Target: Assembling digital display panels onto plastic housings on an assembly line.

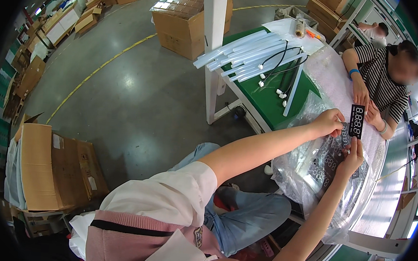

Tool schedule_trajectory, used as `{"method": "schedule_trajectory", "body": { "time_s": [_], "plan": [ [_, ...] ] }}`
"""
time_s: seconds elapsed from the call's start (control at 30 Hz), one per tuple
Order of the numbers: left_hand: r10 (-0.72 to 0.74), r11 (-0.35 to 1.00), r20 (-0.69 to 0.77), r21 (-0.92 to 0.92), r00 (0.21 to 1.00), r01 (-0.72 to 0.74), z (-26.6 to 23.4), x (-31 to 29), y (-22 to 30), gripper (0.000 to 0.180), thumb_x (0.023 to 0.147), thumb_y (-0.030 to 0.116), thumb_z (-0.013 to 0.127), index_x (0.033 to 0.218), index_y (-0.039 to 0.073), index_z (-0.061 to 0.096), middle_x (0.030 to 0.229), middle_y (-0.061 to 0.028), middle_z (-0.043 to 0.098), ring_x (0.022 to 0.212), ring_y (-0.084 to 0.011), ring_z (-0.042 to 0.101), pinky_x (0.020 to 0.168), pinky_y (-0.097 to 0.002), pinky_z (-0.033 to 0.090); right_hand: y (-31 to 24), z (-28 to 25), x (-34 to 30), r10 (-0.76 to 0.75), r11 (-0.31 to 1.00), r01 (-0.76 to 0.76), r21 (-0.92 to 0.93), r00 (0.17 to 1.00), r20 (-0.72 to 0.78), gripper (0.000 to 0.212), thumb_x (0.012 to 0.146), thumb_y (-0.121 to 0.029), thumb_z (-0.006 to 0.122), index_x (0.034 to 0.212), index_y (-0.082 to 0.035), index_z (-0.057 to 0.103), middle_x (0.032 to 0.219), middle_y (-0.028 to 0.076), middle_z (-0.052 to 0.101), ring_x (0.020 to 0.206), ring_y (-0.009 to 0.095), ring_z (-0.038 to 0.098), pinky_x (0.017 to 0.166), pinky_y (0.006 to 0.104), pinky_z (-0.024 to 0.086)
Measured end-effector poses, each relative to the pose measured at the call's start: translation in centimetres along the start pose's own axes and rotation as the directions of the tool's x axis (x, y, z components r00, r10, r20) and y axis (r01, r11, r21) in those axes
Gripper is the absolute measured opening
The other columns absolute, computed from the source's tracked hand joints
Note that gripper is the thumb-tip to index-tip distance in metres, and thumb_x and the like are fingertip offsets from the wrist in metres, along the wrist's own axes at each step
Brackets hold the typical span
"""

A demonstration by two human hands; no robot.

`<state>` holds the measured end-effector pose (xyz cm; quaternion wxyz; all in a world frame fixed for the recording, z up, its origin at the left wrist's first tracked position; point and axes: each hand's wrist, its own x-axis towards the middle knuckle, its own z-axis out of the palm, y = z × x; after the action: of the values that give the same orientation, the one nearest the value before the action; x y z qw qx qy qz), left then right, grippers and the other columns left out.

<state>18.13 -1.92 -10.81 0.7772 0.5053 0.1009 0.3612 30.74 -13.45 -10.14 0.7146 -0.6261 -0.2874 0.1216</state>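
One black panel (pixel 356 121) (white segmented digits (pixel 358 119)) is pinched in the right grip (pixel 352 161); left grip (pixel 328 123) unclear.

Free room lies between the forearms (pixel 260 150); a co-worker's hands (pixel 361 93) block beyond.

Head cam, wearer's POV, wide fisheye, facing down, nr bench (pixel 268 108)

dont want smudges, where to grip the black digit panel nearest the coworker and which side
Probably pinch the black digit panel midway by its long edges, left hand from the left: it looks narrow and flat, the right hand is at its near end, a coworker's hand by its far end.
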Motion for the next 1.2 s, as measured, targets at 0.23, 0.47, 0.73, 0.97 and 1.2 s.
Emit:
{"method": "schedule_trajectory", "body": {
  "time_s": [0.23,0.47,0.73,0.97,1.2],
  "plan": [
    [-0.003,1.000,0.043,-0.001,0.999,0.003,-0.1,0.3,-0.2,0.016,0.083,0.005,0.058,0.098,-0.002,0.058,0.074,-0.0093,0.063,0.059,-0.0136,0.060,0.055,-0.0249,0.048,-0.2,-0.1,0.0,0.003,0.998,0.001,-0.062,0.998,0.067,0.022,0.091,-0.016,0.065,0.107,-0.001,0.066,0.071,-0.003,0.055,0.060,0.003,0.046,0.052,0.0177,0.036],
    [-0.014,1.000,0.057,0.019,0.998,0.013,-0.2,0.2,-0.2,0.015,0.083,0.005,0.058,0.096,-0.002,0.058,0.074,-0.0093,0.064,0.060,-0.0139,0.060,0.056,-0.0248,0.049,-0.1,-0.2,0.2,-0.026,0.991,0.046,-0.129,0.988,0.153,0.021,0.091,-0.017,0.064,0.104,0.000,0.067,0.072,-0.002,0.056,0.059,0.003,0.045,0.052,0.0183,0.034],
    [0.000,1.000,0.052,0.011,0.999,0.000,-0.2,0.3,-0.4,0.011,0.082,0.001,0.057,0.092,-0.003,0.058,0.073,-0.0102,0.063,0.059,-0.0152,0.062,0.053,-0.0260,0.050,0.4,-0.6,0.5,-0.048,0.975,0.092,-0.201,0.976,0.212,0.020,0.092,-0.018,0.063,0.098,0.000,0.069,0.071,-0.002,0.058,0.060,0.004,0.044,0.054,0.0193,0.033],
    [0.005,1.000,0.054,0.011,0.999,-0.005,0.0,0.5,-0.4,0.009,0.082,0.000,0.057,0.090,-0.003,0.058,0.073,-0.0106,0.063,0.059,-0.0152,0.061,0.053,-0.0261,0.050,-0.1,0.0,0.1,-0.075,0.963,0.127,-0.239,0.974,0.214,0.022,0.093,-0.021,0.063,0.092,0.000,0.070,0.073,-0.001,0.060,0.060,0.004,0.044,0.055,0.0207,0.034],
    [0.019,0.999,0.090,0.048,0.996,-0.023,-0.2,0.6,-0.4,0.010,0.083,0.001,0.059,0.093,-0.002,0.059,0.076,-0.0084,0.063,0.064,-0.0138,0.061,0.058,-0.0252,0.050,-0.8,0.5,-0.3,-0.048,0.973,0.089,-0.211,0.980,0.193,0.021,0.092,-0.019,0.063,0.092,0.001,0.069,0.073,0.001,0.062,0.061,0.005,0.047,0.056,0.0212,0.038]
  ]
}}
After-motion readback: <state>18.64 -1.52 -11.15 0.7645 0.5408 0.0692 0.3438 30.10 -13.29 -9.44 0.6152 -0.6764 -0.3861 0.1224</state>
